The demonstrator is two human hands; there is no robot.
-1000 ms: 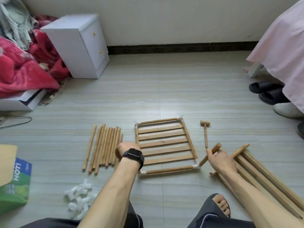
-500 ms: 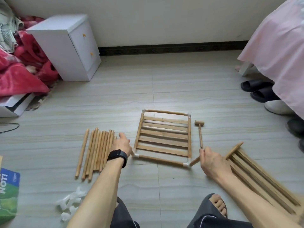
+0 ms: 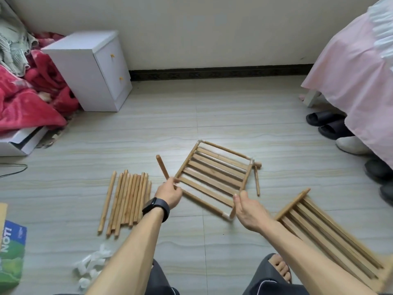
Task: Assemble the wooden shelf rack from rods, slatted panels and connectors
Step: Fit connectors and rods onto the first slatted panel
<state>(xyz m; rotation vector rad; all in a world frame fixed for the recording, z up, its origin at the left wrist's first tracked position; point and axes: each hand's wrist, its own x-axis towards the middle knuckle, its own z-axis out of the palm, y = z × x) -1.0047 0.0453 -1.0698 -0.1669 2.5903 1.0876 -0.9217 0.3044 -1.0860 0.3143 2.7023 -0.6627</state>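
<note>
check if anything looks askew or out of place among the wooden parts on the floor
The square slatted wooden panel with white corner connectors lies skewed against the floor-tile lines and the tidy bundle of wooden rods; its far right corner crowds the small wooden mallet. Nothing looks broken.

Soft even daylight, faint shadows, wide-angle edge warping, slight blur
</note>
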